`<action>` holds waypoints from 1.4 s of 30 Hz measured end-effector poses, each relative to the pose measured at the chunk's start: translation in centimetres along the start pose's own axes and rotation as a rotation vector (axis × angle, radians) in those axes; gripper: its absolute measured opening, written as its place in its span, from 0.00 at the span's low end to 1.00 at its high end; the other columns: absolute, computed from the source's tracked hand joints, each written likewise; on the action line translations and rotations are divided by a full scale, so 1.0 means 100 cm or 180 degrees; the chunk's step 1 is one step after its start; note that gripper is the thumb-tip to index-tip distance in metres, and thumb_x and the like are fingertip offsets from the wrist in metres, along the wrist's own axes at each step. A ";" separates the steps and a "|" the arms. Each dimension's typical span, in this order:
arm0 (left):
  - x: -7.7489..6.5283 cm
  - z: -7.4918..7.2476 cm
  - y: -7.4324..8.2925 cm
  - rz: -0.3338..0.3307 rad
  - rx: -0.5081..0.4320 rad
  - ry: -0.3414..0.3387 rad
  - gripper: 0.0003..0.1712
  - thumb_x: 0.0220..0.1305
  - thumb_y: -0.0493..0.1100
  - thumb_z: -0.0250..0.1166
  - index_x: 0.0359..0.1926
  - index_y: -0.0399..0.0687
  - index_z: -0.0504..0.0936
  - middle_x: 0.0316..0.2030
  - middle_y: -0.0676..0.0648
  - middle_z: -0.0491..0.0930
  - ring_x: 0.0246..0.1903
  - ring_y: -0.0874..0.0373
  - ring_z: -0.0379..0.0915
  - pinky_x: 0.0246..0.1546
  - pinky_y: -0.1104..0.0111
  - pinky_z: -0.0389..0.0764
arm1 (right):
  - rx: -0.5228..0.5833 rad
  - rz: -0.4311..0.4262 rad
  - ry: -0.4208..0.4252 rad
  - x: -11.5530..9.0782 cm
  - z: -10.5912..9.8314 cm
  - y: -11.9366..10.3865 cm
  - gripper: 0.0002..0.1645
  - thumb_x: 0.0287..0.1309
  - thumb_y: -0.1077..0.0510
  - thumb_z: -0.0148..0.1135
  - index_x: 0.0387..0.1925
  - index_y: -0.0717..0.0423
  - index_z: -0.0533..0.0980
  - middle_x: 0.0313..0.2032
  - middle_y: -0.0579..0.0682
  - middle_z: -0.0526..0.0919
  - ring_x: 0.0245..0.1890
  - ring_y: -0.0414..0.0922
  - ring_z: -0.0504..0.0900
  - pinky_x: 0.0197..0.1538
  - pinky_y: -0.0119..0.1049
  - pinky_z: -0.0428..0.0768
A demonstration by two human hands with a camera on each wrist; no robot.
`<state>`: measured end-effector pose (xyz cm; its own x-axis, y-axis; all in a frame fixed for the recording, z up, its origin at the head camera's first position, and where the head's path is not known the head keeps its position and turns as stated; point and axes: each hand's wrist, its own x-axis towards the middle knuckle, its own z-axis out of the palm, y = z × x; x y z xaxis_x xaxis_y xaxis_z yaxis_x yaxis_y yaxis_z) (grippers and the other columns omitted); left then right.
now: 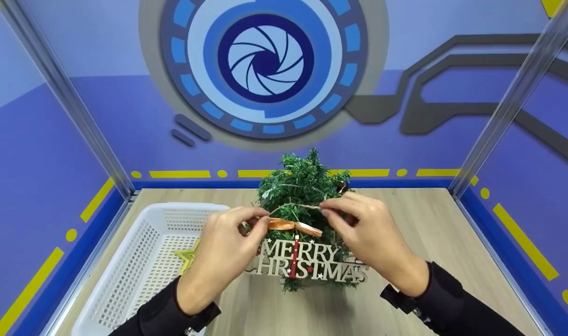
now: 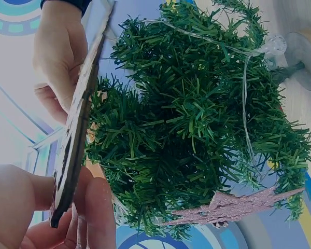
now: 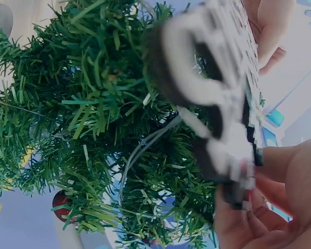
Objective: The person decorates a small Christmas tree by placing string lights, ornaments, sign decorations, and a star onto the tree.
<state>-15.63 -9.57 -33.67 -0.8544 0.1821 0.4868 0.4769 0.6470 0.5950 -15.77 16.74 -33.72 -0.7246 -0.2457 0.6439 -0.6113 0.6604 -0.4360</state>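
A green artificial Christmas tree (image 1: 307, 179) stands in the middle of the table. In front of it is a wooden MERRY CHRISTMAS sign (image 1: 312, 263), seen nearly edge-on in the left wrist view and blurred in the right wrist view. Above the sign, a thin twine (image 1: 293, 205) runs between the two hands. My left hand (image 1: 232, 233) pinches its left end between thumb and fingers, and my right hand (image 1: 368, 221) pinches the right end. An orange ribbon piece (image 1: 284, 224) shows between the twine and the sign. How the twine joins the sign is hidden.
A white plastic basket (image 1: 146, 219) stands left of the tree, holding a yellow-green star (image 1: 186, 256) partly behind the left hand. On the tree are a pink glittery ornament (image 2: 233, 207), a clear light bulb (image 2: 274, 45) on a wire and a dark red bauble (image 3: 63, 205). Printed panels surround the table.
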 end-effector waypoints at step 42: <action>-0.014 0.002 -0.001 -0.0046 0.0040 -0.0472 0.16 0.65 0.49 0.66 0.54 0.63 0.83 0.29 0.64 0.85 0.19 0.76 0.75 0.17 0.77 0.74 | 0.0296 0.0029 -0.0336 -0.014 0.001 0.000 0.13 0.60 0.56 0.68 0.47 0.41 0.84 0.33 0.32 0.83 0.25 0.30 0.75 0.27 0.26 0.77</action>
<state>-14.57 -9.73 -34.51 -0.8827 0.2795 0.3777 0.4624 0.6593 0.5929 -14.76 17.04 -34.68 -0.7567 -0.3166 0.5720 -0.6279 0.5955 -0.5011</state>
